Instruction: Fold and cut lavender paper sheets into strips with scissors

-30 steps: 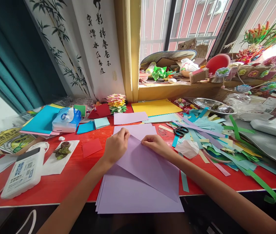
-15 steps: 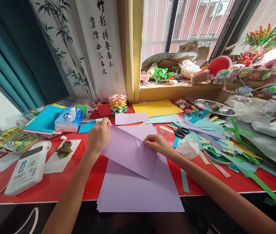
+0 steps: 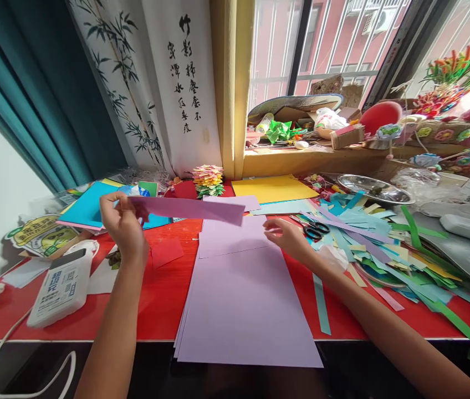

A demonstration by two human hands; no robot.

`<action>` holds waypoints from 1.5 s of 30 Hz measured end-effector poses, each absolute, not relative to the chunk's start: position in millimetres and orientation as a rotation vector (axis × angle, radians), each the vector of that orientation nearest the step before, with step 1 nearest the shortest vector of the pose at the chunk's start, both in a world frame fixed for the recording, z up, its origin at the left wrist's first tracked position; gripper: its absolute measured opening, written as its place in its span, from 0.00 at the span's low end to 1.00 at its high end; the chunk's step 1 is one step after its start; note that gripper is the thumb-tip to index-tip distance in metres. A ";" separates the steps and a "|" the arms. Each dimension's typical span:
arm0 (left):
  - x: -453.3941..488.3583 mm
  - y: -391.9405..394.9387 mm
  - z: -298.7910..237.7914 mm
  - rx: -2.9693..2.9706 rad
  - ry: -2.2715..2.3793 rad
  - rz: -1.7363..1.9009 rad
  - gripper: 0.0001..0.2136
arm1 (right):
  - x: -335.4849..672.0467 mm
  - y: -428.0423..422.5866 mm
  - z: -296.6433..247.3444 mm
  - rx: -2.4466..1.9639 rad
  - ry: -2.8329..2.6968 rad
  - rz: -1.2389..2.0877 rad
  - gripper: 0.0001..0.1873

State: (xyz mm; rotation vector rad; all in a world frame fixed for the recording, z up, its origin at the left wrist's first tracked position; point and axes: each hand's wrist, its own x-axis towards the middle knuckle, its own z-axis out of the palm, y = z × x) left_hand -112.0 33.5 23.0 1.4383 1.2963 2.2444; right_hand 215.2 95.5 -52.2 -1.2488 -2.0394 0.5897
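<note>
My left hand [image 3: 122, 221] grips one end of a purple paper sheet [image 3: 193, 209], raised above the red table and seen almost edge-on. The sheet's free end points right, toward my right hand [image 3: 287, 237]. That hand holds nothing; its fingers are slightly curled and apart, over the right edge of a stack of purple paper [image 3: 245, 310]. The stack lies at the table's front edge, and a smaller purple piece [image 3: 235, 238] rests on its far part. Black-handled scissors [image 3: 316, 230] lie just beyond my right hand.
Cut paper strips [image 3: 368, 238] pile up on the right, near a metal dish [image 3: 374, 188]. A white device with a cable [image 3: 58, 291] lies on the left. At the back are a yellow sheet [image 3: 274, 189] and a folded-paper stack [image 3: 208, 180]. Blue paper [image 3: 81, 205] sits back left.
My left hand has carried the purple sheet up and left, turning it nearly edge-on. My right hand has let go of it. The view has shifted slightly.
</note>
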 end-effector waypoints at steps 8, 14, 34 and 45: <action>-67.0 46.8 4.0 1.160 0.939 1.741 0.07 | 215.7 101.5 -66.5 -1.334 -2.436 0.435 0.35; -35.4 44.5 -22.6 1.476 1.146 0.841 0.10 | 211.2 101.0 -71.4 -1.245 -2.399 0.362 0.25; -43.1 66.6 -37.6 1.458 1.321 1.311 0.22 | 207.5 81.5 -42.6 -0.833 -1.461 1.829 0.17; -47.1 55.4 -25.4 1.333 1.189 1.082 0.14 | 198.6 69.4 -35.7 -0.852 -1.624 1.824 0.20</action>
